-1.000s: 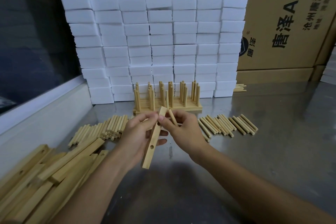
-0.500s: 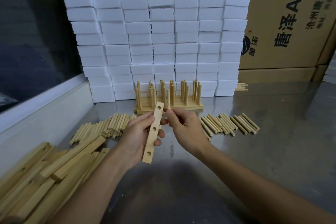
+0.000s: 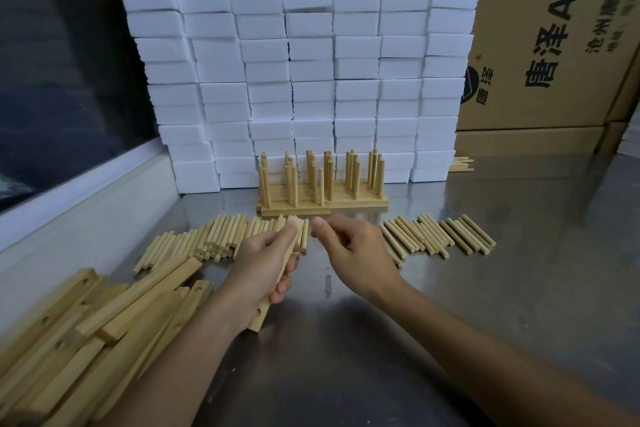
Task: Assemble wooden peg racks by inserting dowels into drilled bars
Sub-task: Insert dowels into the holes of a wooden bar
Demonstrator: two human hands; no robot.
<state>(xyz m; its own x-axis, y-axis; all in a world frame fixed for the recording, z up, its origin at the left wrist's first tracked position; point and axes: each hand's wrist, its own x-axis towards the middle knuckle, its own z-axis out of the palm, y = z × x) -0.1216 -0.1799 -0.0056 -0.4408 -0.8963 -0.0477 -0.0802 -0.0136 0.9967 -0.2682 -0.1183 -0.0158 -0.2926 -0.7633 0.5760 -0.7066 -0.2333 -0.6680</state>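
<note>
My left hand (image 3: 261, 265) grips a drilled wooden bar (image 3: 260, 314) around its middle. The bar is tilted, its top end near the dowels and one hole showing near its lower end. My right hand (image 3: 353, 248) hovers just right of the bar's top end without touching it. Its fingers are curled with the thumb against the forefinger, and no dowel shows in it. Loose dowels lie in a left pile (image 3: 211, 239) and a right row (image 3: 440, 236). Finished peg racks (image 3: 322, 184) stand behind my hands.
A heap of drilled bars (image 3: 86, 326) lies at the front left on the metal table (image 3: 519, 288). A wall of white foam blocks (image 3: 304, 80) rises behind the racks, with cardboard boxes (image 3: 540, 45) behind it. A white ledge (image 3: 79, 204) borders the left side.
My right hand has come off the bar's top end and now sits apart from it. The left hand has turned the bar more edge-on and lowered it slightly.
</note>
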